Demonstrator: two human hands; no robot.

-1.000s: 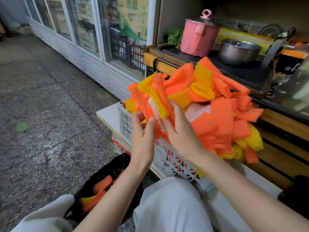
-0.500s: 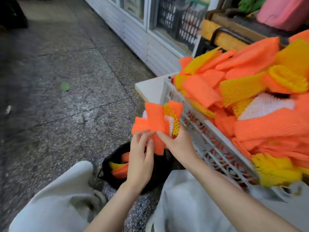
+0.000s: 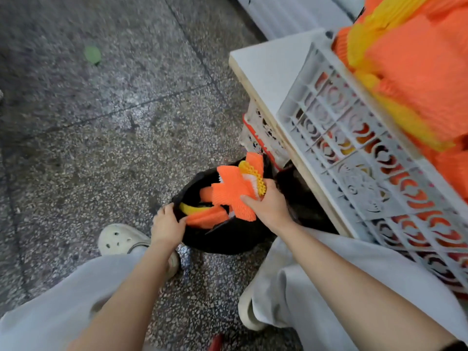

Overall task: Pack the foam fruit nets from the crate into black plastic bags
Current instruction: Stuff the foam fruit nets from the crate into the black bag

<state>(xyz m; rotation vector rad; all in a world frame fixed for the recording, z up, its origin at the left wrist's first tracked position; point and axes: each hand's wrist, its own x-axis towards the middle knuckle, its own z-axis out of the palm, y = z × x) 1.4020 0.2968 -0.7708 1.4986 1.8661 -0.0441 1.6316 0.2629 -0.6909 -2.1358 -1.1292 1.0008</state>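
A black plastic bag [image 3: 222,236] stands open on the floor between my legs, with orange and yellow foam nets [image 3: 205,217] inside. My right hand [image 3: 271,206] grips a bunch of orange, yellow and white foam nets [image 3: 235,188] right over the bag's mouth. My left hand [image 3: 167,226] holds the bag's left rim. A white plastic crate [image 3: 354,153] at the right is heaped with orange and yellow nets [image 3: 417,67].
The crate sits on a white board [image 3: 268,64] resting on another white crate [image 3: 260,133]. The floor is grey speckled stone [image 3: 101,148]. My legs in light trousers and a white clog [image 3: 119,240] flank the bag. A white cabinet base [image 3: 291,13] runs behind.
Both hands have come down from the crate to the bag on the floor. My left hand let go of the bunch and took the bag's rim. The view has tilted downward.
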